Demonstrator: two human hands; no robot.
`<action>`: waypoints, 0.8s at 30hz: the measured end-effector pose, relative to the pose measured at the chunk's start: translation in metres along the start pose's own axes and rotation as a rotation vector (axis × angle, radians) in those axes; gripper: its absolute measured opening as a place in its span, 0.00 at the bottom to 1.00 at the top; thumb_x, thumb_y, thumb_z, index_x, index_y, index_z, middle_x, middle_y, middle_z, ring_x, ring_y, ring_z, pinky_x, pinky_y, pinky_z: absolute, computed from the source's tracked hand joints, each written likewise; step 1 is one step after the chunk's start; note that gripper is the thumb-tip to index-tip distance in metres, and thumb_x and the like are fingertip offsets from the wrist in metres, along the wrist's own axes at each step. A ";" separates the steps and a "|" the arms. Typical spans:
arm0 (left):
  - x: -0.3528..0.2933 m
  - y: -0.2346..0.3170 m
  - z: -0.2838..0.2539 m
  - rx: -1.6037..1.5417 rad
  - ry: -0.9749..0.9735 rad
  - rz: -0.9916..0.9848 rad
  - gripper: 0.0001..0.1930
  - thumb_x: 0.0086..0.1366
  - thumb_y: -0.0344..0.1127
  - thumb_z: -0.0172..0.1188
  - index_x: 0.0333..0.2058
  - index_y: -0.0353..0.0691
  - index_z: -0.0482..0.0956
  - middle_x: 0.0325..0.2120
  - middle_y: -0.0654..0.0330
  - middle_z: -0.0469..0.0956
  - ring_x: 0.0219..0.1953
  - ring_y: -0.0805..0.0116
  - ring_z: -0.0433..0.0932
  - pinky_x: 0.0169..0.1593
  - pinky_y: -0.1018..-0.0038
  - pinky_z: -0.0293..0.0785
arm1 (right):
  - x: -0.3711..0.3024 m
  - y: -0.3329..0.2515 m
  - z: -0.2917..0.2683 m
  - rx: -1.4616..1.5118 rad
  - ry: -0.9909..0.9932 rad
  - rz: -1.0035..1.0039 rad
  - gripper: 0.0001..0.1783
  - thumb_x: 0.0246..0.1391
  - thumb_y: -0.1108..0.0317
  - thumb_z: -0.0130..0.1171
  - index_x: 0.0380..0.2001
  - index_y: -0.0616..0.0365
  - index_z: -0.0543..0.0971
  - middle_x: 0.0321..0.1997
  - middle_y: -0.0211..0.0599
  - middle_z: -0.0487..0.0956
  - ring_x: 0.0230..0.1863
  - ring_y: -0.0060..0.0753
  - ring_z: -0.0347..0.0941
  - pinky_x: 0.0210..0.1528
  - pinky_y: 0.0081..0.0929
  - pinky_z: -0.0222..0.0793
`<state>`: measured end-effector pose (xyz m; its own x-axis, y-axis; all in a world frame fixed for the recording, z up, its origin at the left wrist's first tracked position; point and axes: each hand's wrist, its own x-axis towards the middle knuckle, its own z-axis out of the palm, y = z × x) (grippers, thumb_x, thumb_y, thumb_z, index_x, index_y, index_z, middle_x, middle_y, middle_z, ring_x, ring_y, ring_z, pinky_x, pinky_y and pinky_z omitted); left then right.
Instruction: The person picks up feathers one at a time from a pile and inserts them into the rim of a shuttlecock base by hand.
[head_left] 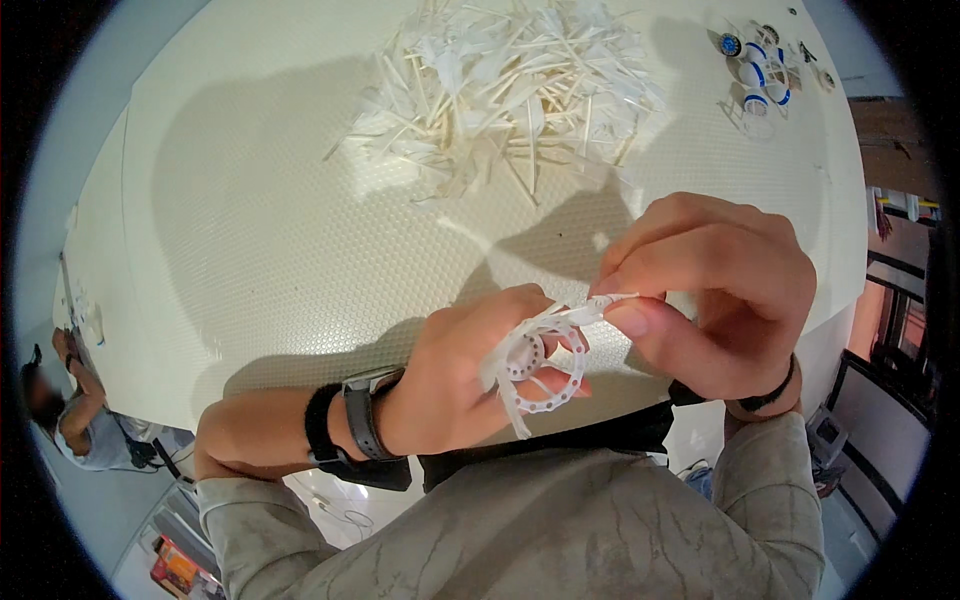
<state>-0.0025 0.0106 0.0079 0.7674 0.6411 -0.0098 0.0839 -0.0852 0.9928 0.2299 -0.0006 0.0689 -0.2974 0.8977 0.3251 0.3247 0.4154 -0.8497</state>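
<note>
My left hand (465,365) is closed around a white perforated ring frame (578,380), just in front of my body. The frame has an outer ring and a smaller round hub, both dotted with holes. Several white feathers are set in it along its upper and left sides. At its upper right, thumb and fingertips of my right hand (715,290) pinch a white feather (597,306) against the frame's edge. Part of this feather is hidden by the fingers. Beyond my hands lies a loose heap of white feathers (510,90) with pale quills.
The white textured table (290,220) curves away at both sides. On its far right lie small blue-banded white parts (755,75). A person (80,405) sits at the far left edge. Dark-framed shelving (895,320) stands to the right, beyond the table.
</note>
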 end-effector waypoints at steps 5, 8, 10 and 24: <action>-0.004 -0.005 0.009 -0.246 0.047 -0.091 0.15 0.62 0.36 0.67 0.43 0.35 0.76 0.31 0.55 0.80 0.31 0.59 0.82 0.35 0.70 0.76 | 0.001 0.000 0.000 0.043 -0.017 0.034 0.06 0.44 0.77 0.65 0.29 0.64 0.81 0.28 0.47 0.82 0.27 0.32 0.79 0.29 0.23 0.72; -0.001 -0.001 0.004 -0.175 0.039 -0.057 0.14 0.62 0.36 0.67 0.42 0.35 0.76 0.31 0.55 0.80 0.31 0.59 0.82 0.35 0.70 0.76 | 0.000 -0.002 -0.001 0.054 -0.014 0.047 0.06 0.44 0.78 0.65 0.29 0.64 0.81 0.28 0.48 0.82 0.27 0.32 0.79 0.29 0.23 0.72; 0.000 0.001 0.003 -0.070 0.021 -0.006 0.14 0.62 0.35 0.67 0.42 0.35 0.76 0.31 0.56 0.80 0.31 0.59 0.82 0.35 0.70 0.76 | 0.000 -0.001 -0.001 0.070 -0.009 0.051 0.06 0.44 0.78 0.65 0.29 0.64 0.81 0.28 0.48 0.82 0.27 0.32 0.79 0.29 0.23 0.72; 0.002 0.005 -0.002 -0.022 -0.025 -0.024 0.12 0.59 0.34 0.68 0.39 0.37 0.77 0.30 0.56 0.79 0.30 0.58 0.80 0.34 0.70 0.75 | 0.002 -0.001 -0.002 0.046 -0.036 0.051 0.06 0.44 0.78 0.65 0.30 0.63 0.81 0.28 0.46 0.82 0.27 0.33 0.79 0.30 0.24 0.73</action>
<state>-0.0015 0.0131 0.0131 0.7810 0.6234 -0.0366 0.0887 -0.0526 0.9947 0.2305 0.0008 0.0714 -0.3142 0.9113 0.2660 0.2987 0.3608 -0.8835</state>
